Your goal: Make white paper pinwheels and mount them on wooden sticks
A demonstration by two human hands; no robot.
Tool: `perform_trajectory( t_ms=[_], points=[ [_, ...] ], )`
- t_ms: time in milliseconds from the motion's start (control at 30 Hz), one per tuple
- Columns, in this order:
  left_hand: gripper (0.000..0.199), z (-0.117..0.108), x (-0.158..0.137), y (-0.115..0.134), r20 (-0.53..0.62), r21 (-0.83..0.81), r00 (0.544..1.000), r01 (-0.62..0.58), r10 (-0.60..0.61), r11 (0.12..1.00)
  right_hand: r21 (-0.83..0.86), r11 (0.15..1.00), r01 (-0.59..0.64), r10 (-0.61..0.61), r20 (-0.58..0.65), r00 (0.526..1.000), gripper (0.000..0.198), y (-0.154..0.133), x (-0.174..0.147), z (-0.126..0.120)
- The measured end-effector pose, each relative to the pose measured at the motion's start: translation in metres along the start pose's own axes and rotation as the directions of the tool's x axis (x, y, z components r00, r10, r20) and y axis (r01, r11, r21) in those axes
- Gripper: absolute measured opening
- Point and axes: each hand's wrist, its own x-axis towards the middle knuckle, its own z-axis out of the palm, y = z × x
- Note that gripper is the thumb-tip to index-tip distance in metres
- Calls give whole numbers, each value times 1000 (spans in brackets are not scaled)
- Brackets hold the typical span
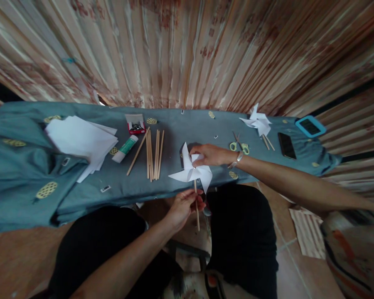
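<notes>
A white paper pinwheel on a wooden stick is held over the front edge of the cloth-covered table. My left hand is closed round the stick, below the paper blades. Up at the pinwheel's back blade, my right hand has its fingers closed on the paper near the centre. The fingertips there partly hide the blade. Left of the pinwheel, several loose wooden sticks lie side by side on the cloth.
On the teal tablecloth are white paper sheets, a glue stick, a small red box of pins, scissors, another pinwheel, a black phone and a blue-framed device. A pleated curtain hangs behind.
</notes>
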Motion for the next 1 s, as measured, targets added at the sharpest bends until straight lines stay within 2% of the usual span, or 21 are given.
perform_trajectory(
  t_ms=[333,567,833,1000],
  points=[
    [29,-1,5,-5,41,51,999,-31,29,998,147,989,16,-15,-7,1000,37,13,-5,-1],
    [41,0,6,-7,41,87,998,-52,48,995,158,987,17,-26,52,998,23,15,-3,-4],
    [35,-1,8,-7,20,164,992,-129,127,978,94,995,-22,31,-100,995,28,4,-10,2],
    [24,-4,12,-3,7,309,977,-206,215,928,210,976,-55,111,-269,957,43,-1,-23,8]
  ],
)
